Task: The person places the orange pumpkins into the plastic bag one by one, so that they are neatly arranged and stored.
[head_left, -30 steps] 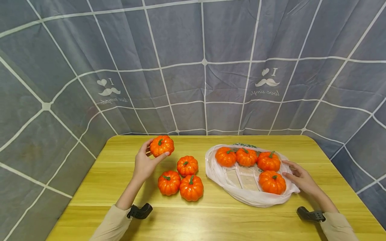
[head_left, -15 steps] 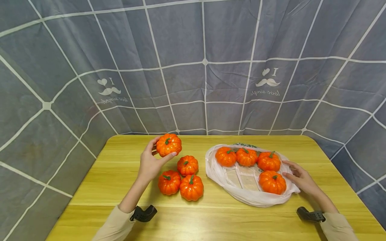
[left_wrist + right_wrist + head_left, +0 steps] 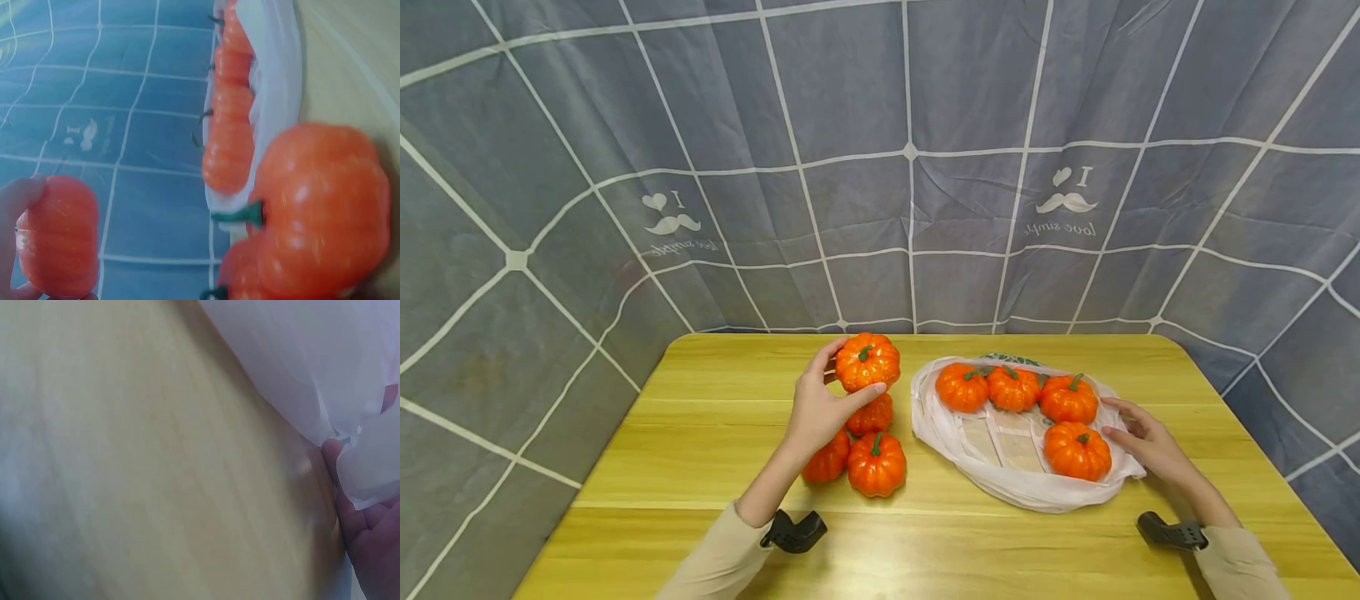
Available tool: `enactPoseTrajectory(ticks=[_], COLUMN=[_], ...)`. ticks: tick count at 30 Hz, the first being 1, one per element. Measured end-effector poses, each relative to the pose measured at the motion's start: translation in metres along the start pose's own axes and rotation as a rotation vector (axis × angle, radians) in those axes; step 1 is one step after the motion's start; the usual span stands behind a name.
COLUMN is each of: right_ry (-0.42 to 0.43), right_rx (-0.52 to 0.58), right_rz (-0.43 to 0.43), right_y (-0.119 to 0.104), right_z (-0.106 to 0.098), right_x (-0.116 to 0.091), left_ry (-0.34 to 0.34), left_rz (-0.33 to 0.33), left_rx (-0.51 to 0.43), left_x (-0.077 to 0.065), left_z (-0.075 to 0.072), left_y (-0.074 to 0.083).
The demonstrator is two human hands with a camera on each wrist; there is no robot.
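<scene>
My left hand point(image 3: 820, 410) grips a small orange pumpkin point(image 3: 868, 362) with a green stem, thumb in front and fingers behind, raised above the table. Below it, three similar pumpkins point(image 3: 877, 467) are clustered, the back one partly covered by the held one and the left one by my hand. On the right lies a white plastic bag point(image 3: 1030, 493), opened wide, with several pumpkins point(image 3: 1077, 451) in it. My right hand point(image 3: 1156, 450) holds the bag's right edge; in the right wrist view the thin plastic point(image 3: 300, 369) passes between thumb and fingers.
The pumpkins in the bag form a back row plus one at front right, beside beige panels point(image 3: 1018, 454) on its bottom. A wooden table point(image 3: 955, 550) lies underneath. A grey checked curtain point(image 3: 857, 208) rises behind its far edge. Each wrist wears a black camera mount point(image 3: 796, 532).
My left hand has moved right with its pumpkin, from the left of the cluster to over the back pumpkin. My right hand and the bag have stayed in place.
</scene>
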State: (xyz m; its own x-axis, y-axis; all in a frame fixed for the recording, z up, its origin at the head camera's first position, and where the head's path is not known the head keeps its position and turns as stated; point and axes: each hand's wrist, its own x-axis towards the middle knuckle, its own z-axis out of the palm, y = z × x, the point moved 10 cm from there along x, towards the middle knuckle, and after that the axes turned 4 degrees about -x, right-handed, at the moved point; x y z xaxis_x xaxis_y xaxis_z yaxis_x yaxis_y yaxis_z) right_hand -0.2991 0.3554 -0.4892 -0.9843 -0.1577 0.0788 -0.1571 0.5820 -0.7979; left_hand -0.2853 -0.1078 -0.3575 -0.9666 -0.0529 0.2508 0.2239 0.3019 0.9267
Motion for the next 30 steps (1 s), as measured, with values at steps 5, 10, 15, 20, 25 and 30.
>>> enactPoseTrajectory(ticks=[5,10,15,20,25,30], right_ry=[0.001,-0.002,0.004,0.001,0.007,0.02], right_rx=[0.004,0.005,0.025,0.048,0.02,0.02], right_rz=[-0.011,-0.016,-0.024,-0.031,-0.025,-0.025], right_y=[-0.002,-0.004,-0.005,-0.005,-0.004,-0.003], right_z=[0.0,0.001,0.001,0.001,0.0,-0.001], right_x=[-0.001,0.0,0.0,0.0,0.0,0.001], left_ry=[-0.04,-0.093,-0.131,-0.185,-0.225,-0.267], left_rz=[0.005,-0.004,0.031,0.054,0.071,0.06], left_rx=[-0.022,-0.033,-0.028,-0.048,-0.056,-0.03], left_x=[-0.004,-0.009,-0.011,-0.015,-0.018,-0.024], left_z=[0.024,0.051,0.079,0.107,0.13,0.151], left_y=[0.003,0.001,0.006,0.01,0.011,0.006])
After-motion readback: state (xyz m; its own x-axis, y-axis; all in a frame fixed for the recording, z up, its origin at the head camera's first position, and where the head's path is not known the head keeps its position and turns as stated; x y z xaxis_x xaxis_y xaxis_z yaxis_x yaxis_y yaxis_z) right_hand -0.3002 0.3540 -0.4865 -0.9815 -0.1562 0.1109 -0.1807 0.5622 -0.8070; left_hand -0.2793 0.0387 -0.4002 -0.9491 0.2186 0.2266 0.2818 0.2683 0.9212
